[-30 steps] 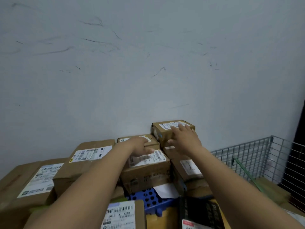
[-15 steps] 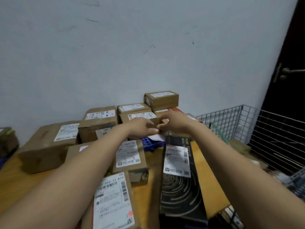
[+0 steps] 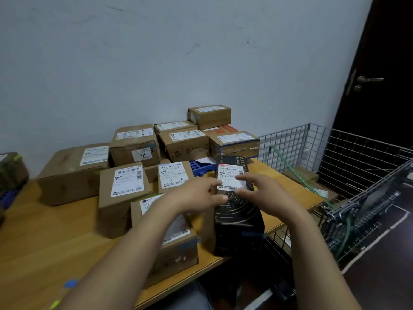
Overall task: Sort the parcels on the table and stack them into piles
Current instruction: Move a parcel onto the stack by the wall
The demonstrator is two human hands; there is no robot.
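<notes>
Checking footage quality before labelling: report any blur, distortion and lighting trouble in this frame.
Head view: the left hand and right hand are smeared by motion at the black box; the door edge leans from wide-angle distortion; lighting is dim and even, no glare on the shipping label.

A pale grey wall [image 3: 156,63] is filling the upper view, showing dark scuffs and scratches under even, dim light. A dark door [image 3: 388,41] with a metal handle [image 3: 368,79] is standing at the right. A wooden table [image 3: 44,242] is sitting against the wall. Wire mesh panels [image 3: 290,142] are standing beside its right end, with a wire rack [image 3: 368,209] tilting near them. A dark floor [image 3: 384,276] with a white line is showing at lower right.
</notes>
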